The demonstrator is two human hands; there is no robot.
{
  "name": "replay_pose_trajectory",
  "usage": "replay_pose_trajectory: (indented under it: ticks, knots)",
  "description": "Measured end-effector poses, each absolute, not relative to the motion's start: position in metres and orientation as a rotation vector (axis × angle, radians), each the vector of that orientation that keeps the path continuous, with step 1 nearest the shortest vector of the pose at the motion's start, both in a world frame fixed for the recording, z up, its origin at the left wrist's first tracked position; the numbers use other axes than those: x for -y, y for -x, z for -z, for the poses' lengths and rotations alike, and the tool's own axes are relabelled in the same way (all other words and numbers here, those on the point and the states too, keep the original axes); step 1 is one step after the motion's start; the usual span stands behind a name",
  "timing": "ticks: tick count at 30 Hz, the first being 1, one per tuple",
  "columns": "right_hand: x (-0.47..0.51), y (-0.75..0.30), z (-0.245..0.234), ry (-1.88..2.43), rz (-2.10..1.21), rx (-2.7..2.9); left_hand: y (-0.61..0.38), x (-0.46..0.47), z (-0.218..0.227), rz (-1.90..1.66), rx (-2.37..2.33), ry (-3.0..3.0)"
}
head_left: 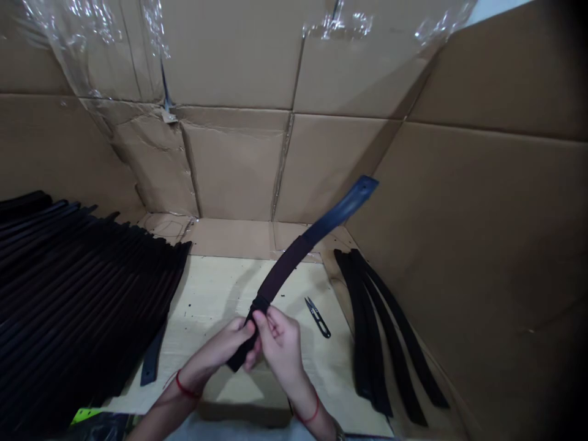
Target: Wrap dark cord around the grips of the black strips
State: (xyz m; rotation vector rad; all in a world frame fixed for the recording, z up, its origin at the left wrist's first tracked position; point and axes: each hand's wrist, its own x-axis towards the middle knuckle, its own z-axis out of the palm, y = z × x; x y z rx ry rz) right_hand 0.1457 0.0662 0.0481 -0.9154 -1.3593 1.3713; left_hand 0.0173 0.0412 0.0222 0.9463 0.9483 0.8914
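A long dark strap [294, 254] rises from my hands up and to the right, its blue-tinted end with a hole near the cardboard wall. My left hand [220, 352] is closed around the strap's lower end. Right beside it, my right hand [280, 343] pinches the same strap with thumb and fingertips. Both hands hover over the pale tabletop [206, 294]. A red thread band circles each wrist.
A large pile of dark straps [73, 288] fills the left side. Several finished-looking straps [381, 331] lie along the right. Small thread snips [318, 317] lie on the table just right of my hands. Cardboard walls [482, 214] enclose the area.
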Motion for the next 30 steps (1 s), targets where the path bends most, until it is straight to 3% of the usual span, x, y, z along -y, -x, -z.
replay_pose_trajectory:
  ticks: [6,12,16,20,24,30]
  knots:
    - [-0.073,-0.151,-0.051,0.764,-1.59,1.317,-0.023,-0.036,-0.024,-0.807,-1.019,-0.92]
    - [-0.066,-0.146,-0.052,0.808,-1.536,1.193,-0.02,-0.028,-0.03,-1.103,-1.2,-0.975]
    - [-0.062,-0.15,-0.049,0.866,-1.557,1.282,-0.012,-0.025,-0.034,-0.62,-0.898,-0.846]
    - [-0.063,-0.149,-0.044,0.964,-1.323,1.216,-0.019,-0.029,-0.033,-1.081,-1.206,-1.036]
    - [-0.068,-0.146,-0.042,0.82,-1.577,1.309,-0.025,-0.029,-0.023,-0.807,-1.036,-0.84]
    - [-0.067,-0.14,-0.035,0.852,-1.487,1.275,-0.02,-0.027,-0.023,-0.843,-1.108,-0.768]
